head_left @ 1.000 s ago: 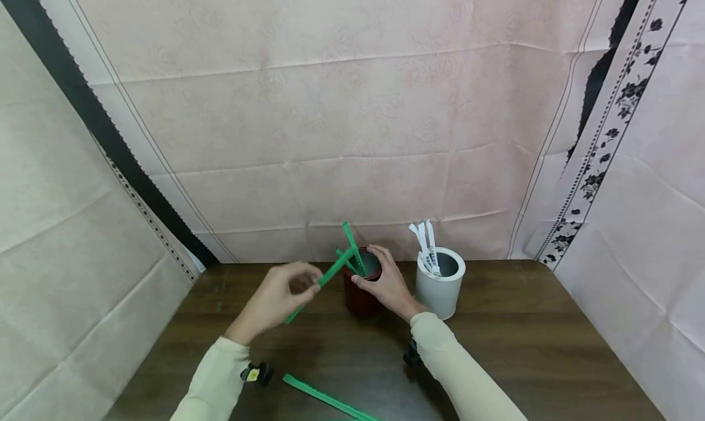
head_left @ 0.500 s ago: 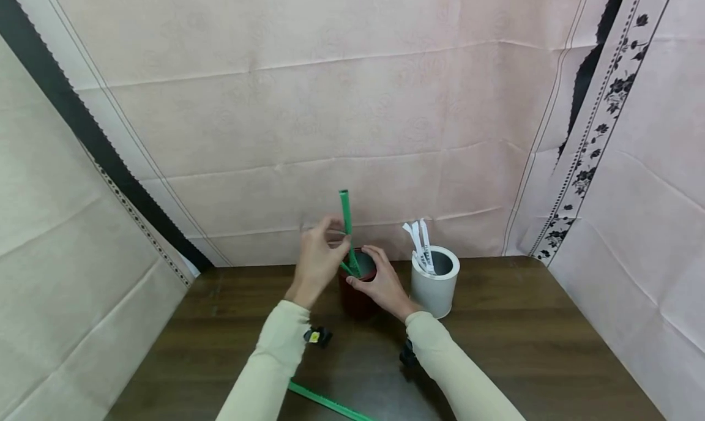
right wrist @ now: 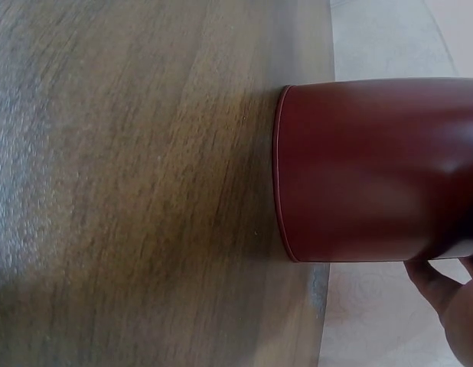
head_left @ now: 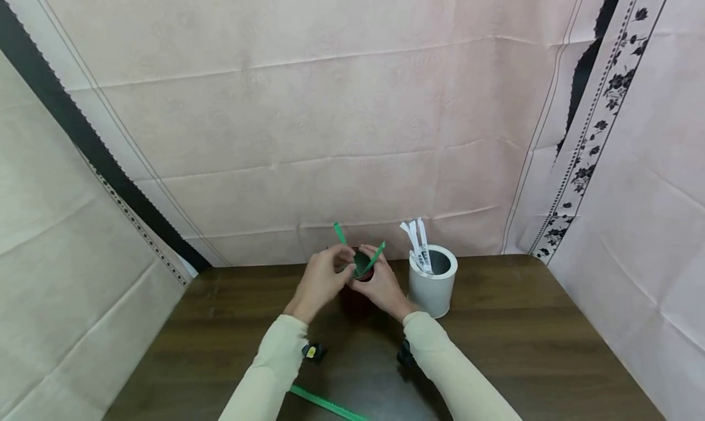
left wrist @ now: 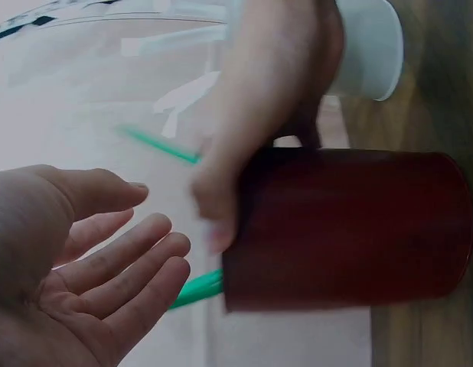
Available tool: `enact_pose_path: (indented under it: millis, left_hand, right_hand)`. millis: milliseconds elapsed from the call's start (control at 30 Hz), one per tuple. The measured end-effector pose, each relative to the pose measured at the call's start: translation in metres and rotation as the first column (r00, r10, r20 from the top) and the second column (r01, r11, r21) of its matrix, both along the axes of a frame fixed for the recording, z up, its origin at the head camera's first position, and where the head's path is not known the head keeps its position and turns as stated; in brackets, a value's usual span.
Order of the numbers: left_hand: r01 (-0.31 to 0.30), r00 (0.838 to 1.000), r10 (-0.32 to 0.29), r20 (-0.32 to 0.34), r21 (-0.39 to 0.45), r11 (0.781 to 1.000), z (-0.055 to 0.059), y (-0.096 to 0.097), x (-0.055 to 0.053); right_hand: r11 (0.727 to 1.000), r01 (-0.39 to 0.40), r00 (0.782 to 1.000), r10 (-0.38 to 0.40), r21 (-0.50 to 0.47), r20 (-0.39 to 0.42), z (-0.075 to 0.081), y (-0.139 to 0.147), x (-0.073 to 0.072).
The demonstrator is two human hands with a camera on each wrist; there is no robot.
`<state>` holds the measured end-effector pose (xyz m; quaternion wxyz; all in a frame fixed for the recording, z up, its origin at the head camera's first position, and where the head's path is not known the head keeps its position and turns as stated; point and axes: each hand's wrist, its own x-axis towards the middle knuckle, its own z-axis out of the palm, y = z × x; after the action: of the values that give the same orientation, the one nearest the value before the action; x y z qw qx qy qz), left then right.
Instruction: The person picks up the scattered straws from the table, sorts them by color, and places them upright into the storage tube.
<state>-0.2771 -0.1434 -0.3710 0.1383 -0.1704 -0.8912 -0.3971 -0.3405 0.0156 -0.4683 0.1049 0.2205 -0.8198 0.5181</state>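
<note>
The red cup (head_left: 359, 289) stands near the desk's (head_left: 523, 347) far edge, just beside a white cup (head_left: 435, 280) holding white strips (head_left: 418, 240). The right hand (head_left: 382, 286) grips the red cup's rim. The left hand (head_left: 322, 280) hovers beside it, fingers relaxed and holding nothing. Two green strips (head_left: 374, 257) already stand inside; one green strip on the desk (head_left: 325, 402) lies at the near edge, seemingly left to load.

Your red cup (head_left: 359, 286) stands on the table (head_left: 523, 341) between your two hands, sticks (head_left: 376, 257) poking out of it. The white cup (head_left: 434, 283) sits just right of it; another stick (head_left: 325, 402) lies nearer you.
</note>
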Motion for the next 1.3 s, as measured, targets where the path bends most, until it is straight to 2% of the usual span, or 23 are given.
enact_pose_path:
  millis: [100, 167, 233, 333, 367, 433, 567, 633, 700, 767, 933, 1067, 1133, 1233, 1300]
  left_hand:
    - [-0.008, 0.999, 0.009, -0.033, 0.019, 1.000, 0.005, -0.018, 0.018]
    - [-0.008, 1.000, 0.008, -0.029, -0.001, 1.000, 0.006, -0.032, 0.030]
    - [0.029, 1.000, -0.029, -0.006, -0.032, 0.999, 0.005, -0.046, 0.041]
    - [0.144, 0.987, -0.138, 0.078, -0.084, 0.986, -0.005, -0.069, 0.055]
    - [0.190, 0.978, -0.179, 0.111, -0.102, 0.977, -0.010, -0.077, 0.059]
    - [0.286, 0.948, -0.260, 0.183, -0.130, 0.949, -0.023, -0.089, 0.067]
    - [0.450, 0.867, -0.389, 0.311, -0.156, 0.879, -0.059, -0.101, 0.081]
    - [0.501, 0.833, -0.418, 0.362, -0.173, 0.848, -0.076, -0.101, 0.088]
    - [0.528, 0.814, -0.424, 0.397, -0.200, 0.826, -0.090, -0.099, 0.095]
    - [0.533, 0.818, -0.416, 0.398, -0.254, 0.807, -0.101, -0.095, 0.100]
    - [0.501, 0.862, -0.402, 0.309, -0.394, 0.771, -0.116, -0.083, 0.106]
    - [0.450, 0.893, -0.385, 0.234, -0.498, 0.741, -0.119, -0.073, 0.099]
    - [0.422, 0.905, -0.370, 0.211, -0.555, 0.717, -0.120, -0.069, 0.096]
    - [0.393, 0.914, -0.361, 0.186, -0.628, 0.671, -0.121, -0.065, 0.094]
    - [0.376, 0.918, -0.358, 0.168, -0.650, 0.660, -0.119, -0.065, 0.094]
  right_hand:
    - [1.000, 0.005, 1.000, -0.005, -0.008, 0.013, 0.002, -0.001, 0.001]
    - [1.000, 0.012, 1.000, -0.012, -0.010, 0.019, 0.002, -0.001, 0.001]
    - [1.000, 0.022, 0.999, -0.022, -0.004, 0.025, 0.002, -0.001, 0.001]
    - [0.999, 0.031, 0.999, -0.032, 0.007, 0.030, 0.002, -0.001, 0.001]
    - [0.999, 0.032, 0.999, -0.032, 0.009, 0.031, 0.002, 0.000, 0.001]
    - [0.999, 0.033, 0.999, -0.034, 0.014, 0.034, 0.002, 0.000, 0.001]
    - [0.999, 0.035, 0.999, -0.035, 0.011, 0.037, 0.001, 0.001, 0.001]
    - [0.999, 0.038, 0.999, -0.038, 0.010, 0.032, 0.000, 0.001, 0.001]
    - [0.999, 0.041, 0.999, -0.041, 0.011, 0.024, 0.000, 0.000, 0.001]
    - [0.999, 0.042, 0.999, -0.042, 0.011, 0.016, -0.001, 0.000, 0.001]
    - [0.999, 0.032, 0.999, -0.033, 0.018, 0.021, -0.002, -0.002, 0.002]
    - [0.999, 0.040, 0.999, -0.041, 0.010, 0.027, 0.000, -0.001, 0.002]
    - [0.999, 0.044, 0.999, -0.044, 0.008, 0.030, 0.000, -0.001, 0.001]
    - [0.999, 0.040, 0.998, -0.041, 0.017, 0.038, 0.000, -0.002, 0.001]
    - [0.999, 0.037, 0.999, -0.038, 0.025, 0.038, 0.000, -0.001, 0.000]
